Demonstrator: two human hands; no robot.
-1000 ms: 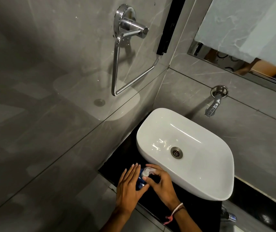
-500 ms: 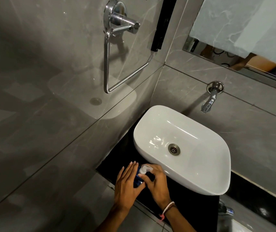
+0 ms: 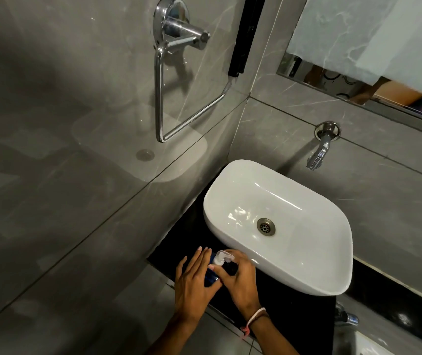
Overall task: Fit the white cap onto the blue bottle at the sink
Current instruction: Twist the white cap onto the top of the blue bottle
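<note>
On my far left I see grey marble wall tiles carrying a chrome towel ring [image 3: 176, 80], with a faint reflection of the basin in the glossy tile below it. Moving right along the bottom, my left hand [image 3: 194, 283] reaches in with its fingers stretched long and laid flat against the left side of the blue bottle [image 3: 211, 276], bracing it more than wrapping it. The bottle stands on the black worktop [image 3: 291, 311], just in front of the basin's near left corner, and only a sliver of blue shows between my hands. The white cap [image 3: 223, 258] sits at the top of the bottle; I cannot tell whether it is fully seated. My right hand [image 3: 239, 280] is curled over the bottle from the right, its fingertips pinched on the cap, a pale band [image 3: 254, 319] around the wrist. Just beside it the white sink [image 3: 315, 280] rests on the worktop, its metal drain [image 3: 266, 226] near the middle. Above on the back wall a chrome tap [image 3: 320, 149] points down towards the basin, and a mirror edge [image 3: 373, 98] crosses the upper right corner
</note>
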